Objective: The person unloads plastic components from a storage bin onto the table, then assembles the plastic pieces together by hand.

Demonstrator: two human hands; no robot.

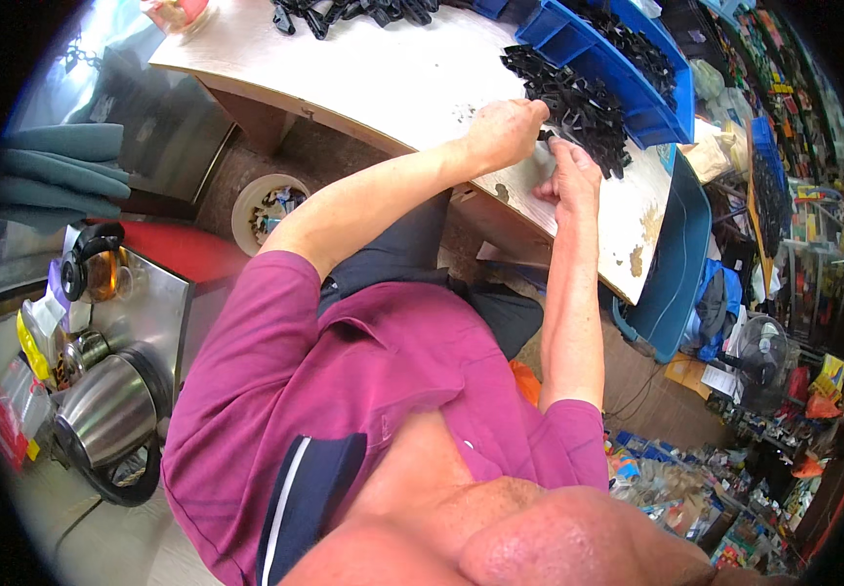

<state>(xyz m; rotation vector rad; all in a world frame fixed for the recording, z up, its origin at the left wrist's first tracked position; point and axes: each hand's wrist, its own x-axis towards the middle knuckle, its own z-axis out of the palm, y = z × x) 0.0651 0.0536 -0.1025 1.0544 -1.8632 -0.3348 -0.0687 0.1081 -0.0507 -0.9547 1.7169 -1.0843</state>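
Note:
Over the right part of the white table (392, 88), my two hands come close together. My left hand (506, 133) is closed, its fingertips pressed together; whatever they grip is too small to make out. Just right of it, my right hand (574, 178) pinches a small black part (546, 136) between thumb and finger, the other fingers curled. Directly beyond my hands lies a heap of small black plastic parts (578, 109). Behind the heap, a blue plastic bin (678, 127) holds more such parts.
Another pile of black parts (353, 10) lies at the table's far edge. A white bucket (243, 223) with scraps stands on the floor to the left. Below the table's right end sits a teal bin (683, 259). A steel kettle (109, 415) stands at left, a fan (761, 354) at right.

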